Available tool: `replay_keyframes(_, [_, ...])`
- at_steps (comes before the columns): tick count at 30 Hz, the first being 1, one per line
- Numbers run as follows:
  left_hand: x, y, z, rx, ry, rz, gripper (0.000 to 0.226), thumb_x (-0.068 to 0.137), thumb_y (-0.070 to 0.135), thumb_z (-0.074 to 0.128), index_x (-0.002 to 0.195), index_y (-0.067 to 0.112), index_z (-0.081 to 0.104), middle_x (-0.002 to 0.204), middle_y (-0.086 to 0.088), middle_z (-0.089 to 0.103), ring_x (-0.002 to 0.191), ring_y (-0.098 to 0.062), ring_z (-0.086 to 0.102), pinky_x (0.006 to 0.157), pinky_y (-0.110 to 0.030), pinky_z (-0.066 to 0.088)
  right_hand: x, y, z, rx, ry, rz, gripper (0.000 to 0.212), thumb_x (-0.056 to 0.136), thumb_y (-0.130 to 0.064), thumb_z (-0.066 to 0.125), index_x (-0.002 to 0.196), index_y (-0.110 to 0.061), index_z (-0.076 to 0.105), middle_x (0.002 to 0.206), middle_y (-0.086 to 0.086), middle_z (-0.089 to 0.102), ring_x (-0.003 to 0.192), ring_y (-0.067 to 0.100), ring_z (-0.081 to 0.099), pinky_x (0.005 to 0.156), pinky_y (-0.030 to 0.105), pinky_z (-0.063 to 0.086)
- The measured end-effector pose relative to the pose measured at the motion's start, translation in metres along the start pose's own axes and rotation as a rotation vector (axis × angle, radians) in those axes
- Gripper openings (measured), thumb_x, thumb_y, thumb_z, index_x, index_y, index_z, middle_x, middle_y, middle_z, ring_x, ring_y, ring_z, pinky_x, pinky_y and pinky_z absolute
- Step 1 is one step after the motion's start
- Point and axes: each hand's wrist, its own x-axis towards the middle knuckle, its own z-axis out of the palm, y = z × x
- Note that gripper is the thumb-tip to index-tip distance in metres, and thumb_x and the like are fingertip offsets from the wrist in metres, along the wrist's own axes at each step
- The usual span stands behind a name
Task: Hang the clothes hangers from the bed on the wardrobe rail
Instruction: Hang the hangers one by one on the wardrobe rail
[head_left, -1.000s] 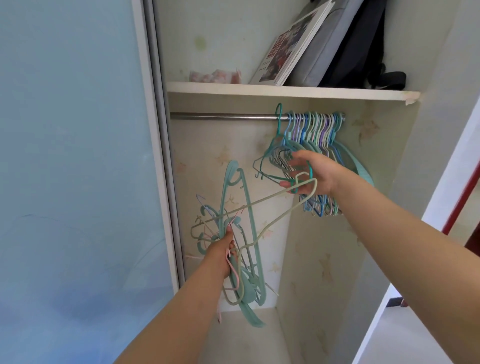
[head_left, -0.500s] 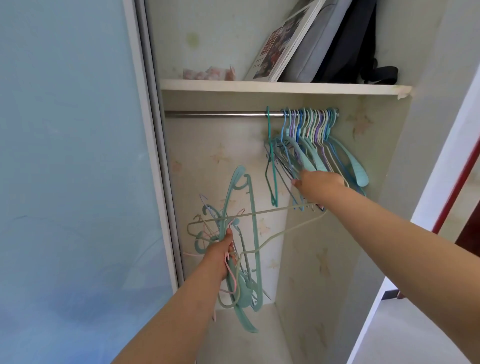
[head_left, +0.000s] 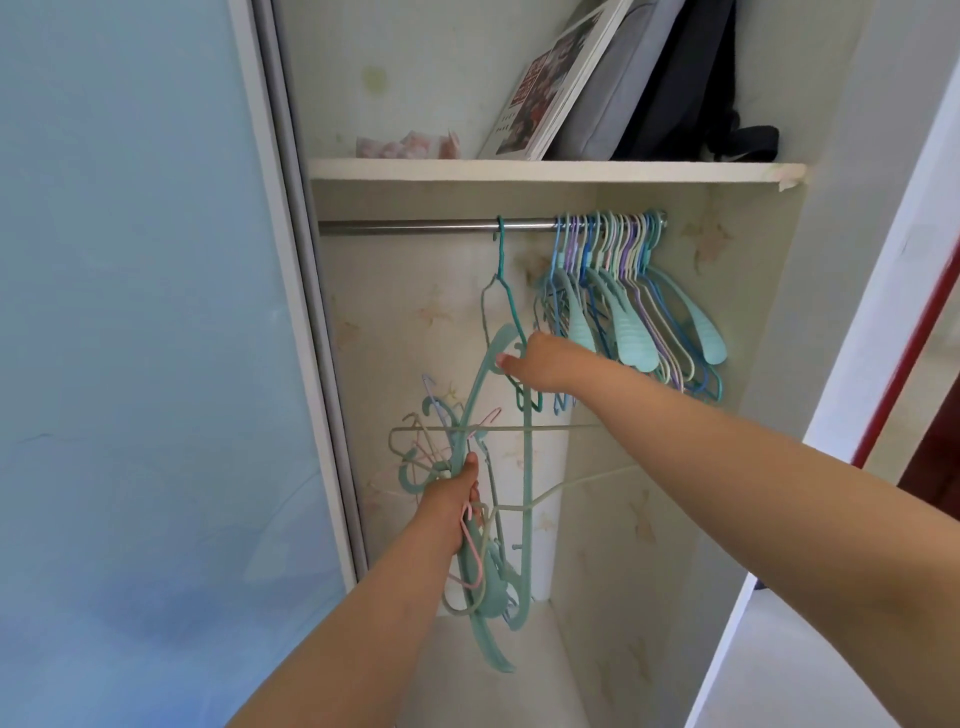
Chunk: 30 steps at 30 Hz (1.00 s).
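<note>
Rail: steel wardrobe rail, pastel plastic hangers bunched right; lone teal wire hanger now apart, leftward.
Left hand: fingers grip tangled hanger bundle.
Right hand: moved left; fingers apparently curl on a teal hanger in the bundle.
Advice: free one hook before lifting.

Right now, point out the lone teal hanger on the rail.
In the head view, the lone teal hanger hangs from the rail near its middle, left of the packed hanger cluster, directly above the right hand.
</note>
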Motion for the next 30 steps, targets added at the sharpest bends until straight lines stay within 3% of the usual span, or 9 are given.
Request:
replay_keyframes(3, [-0.003, 0.000, 0.000, -0.004, -0.018, -0.017, 0.042, 0.085, 0.046, 0.067, 0.066, 0.013, 0.049, 0.054, 0.001, 0.045, 0.030, -0.009, 0.037, 0.036, -0.015, 0.033, 0.009, 0.000, 0.017, 0.116, -0.122, 0.124, 0.050, 0.098, -0.045, 0.042, 0.120, 0.000, 0.040, 0.099, 0.013, 0.054, 0.075, 0.028, 0.064, 0.067, 0.037, 0.055])
replay_keyframes(5, [-0.004, -0.001, -0.002, -0.024, -0.035, -0.024, 0.040, 0.085, 0.045, 0.068, 0.067, 0.013, 0.050, 0.054, 0.001, 0.045, 0.031, -0.008, 0.036, 0.035, -0.015, 0.033, 0.013, 0.008, 0.027, 0.215, -0.087, 0.181, 0.055, 0.099, -0.035, 0.044, 0.137, -0.002, 0.025, 0.100, 0.016, 0.057, 0.074, 0.032, 0.068, 0.064, 0.039, 0.058])
replay_keyframes(10, [-0.006, -0.001, -0.006, -0.015, -0.034, 0.002, 0.040, 0.086, 0.042, 0.068, 0.066, 0.012, 0.050, 0.053, -0.001, 0.045, 0.030, -0.010, 0.036, 0.040, -0.018, 0.034, 0.026, 0.021, 0.041, 0.246, 0.048, 0.067, 0.077, 0.097, -0.017, 0.046, 0.149, -0.033, -0.009, 0.093, 0.010, 0.059, 0.062, 0.029, 0.070, 0.060, 0.039, 0.060])
replay_keyframes(12, [-0.005, -0.001, -0.007, 0.009, -0.027, 0.000, 0.041, 0.085, 0.043, 0.068, 0.065, 0.012, 0.050, 0.053, 0.000, 0.046, 0.032, -0.010, 0.037, 0.042, -0.019, 0.034, 0.031, 0.022, 0.038, 0.175, 0.065, -0.001, 0.080, 0.093, -0.005, 0.048, 0.151, -0.034, 0.001, 0.102, 0.010, 0.063, 0.079, 0.030, 0.069, 0.063, 0.036, 0.058])
replay_keyframes(14, [-0.004, -0.002, -0.009, 0.020, -0.027, -0.007, 0.042, 0.085, 0.046, 0.068, 0.065, 0.013, 0.050, 0.053, 0.000, 0.046, 0.032, -0.010, 0.037, 0.041, -0.019, 0.035, 0.033, 0.023, 0.031, -0.014, 0.098, -0.043, 0.070, 0.089, 0.002, 0.047, 0.149, -0.024, 0.022, 0.121, 0.011, 0.061, 0.104, 0.030, 0.062, 0.080, 0.038, 0.054])
replay_keyframes(18, [-0.006, -0.003, -0.014, -0.029, 0.005, -0.003, 0.042, 0.086, 0.043, 0.067, 0.064, 0.012, 0.049, 0.053, 0.000, 0.044, 0.029, -0.008, 0.037, 0.036, -0.016, 0.033, 0.029, 0.031, 0.022, -0.175, 0.155, 0.011, 0.055, 0.092, 0.002, 0.042, 0.145, -0.011, 0.034, 0.132, 0.017, 0.053, 0.118, 0.032, 0.054, 0.090, 0.041, 0.050])
replay_keyframes(23, [-0.009, -0.003, -0.021, -0.040, 0.025, -0.029, 0.043, 0.088, 0.047, 0.063, 0.067, 0.012, 0.049, 0.052, 0.001, 0.043, 0.028, -0.008, 0.034, 0.034, -0.015, 0.033, 0.031, 0.049, 0.012, -0.211, 0.044, 0.145, 0.042, 0.092, -0.018, 0.059, 0.128, 0.002, 0.053, 0.141, 0.014, 0.044, 0.135, 0.030, 0.037, 0.102, 0.040, 0.045])
replay_keyframes(28, [-0.009, -0.004, -0.022, -0.044, 0.014, -0.046, 0.044, 0.091, 0.051, 0.055, 0.070, 0.014, 0.049, 0.050, 0.003, 0.042, 0.026, -0.007, 0.032, 0.033, -0.015, 0.032, -0.009, 0.036, 0.006, -0.223, 0.337, 0.115, 0.064, 0.096, -0.050, 0.041, 0.145, -0.012, 0.023, 0.148, 0.019, 0.020, 0.112, 0.038, 0.055, 0.078, 0.044, 0.049])
replay_keyframes(30, [-0.008, -0.005, -0.021, -0.046, 0.015, -0.054, 0.043, 0.092, 0.051, 0.053, 0.073, 0.013, 0.049, 0.055, 0.002, 0.043, 0.026, -0.006, 0.033, 0.032, -0.015, 0.031, -0.032, 0.032, 0.014, -0.365, 0.219, -0.089, 0.088, 0.084, -0.073, 0.039, 0.149, -0.017, 0.017, 0.150, 0.015, 0.022, 0.120, 0.037, 0.051, 0.087, 0.046, 0.047])
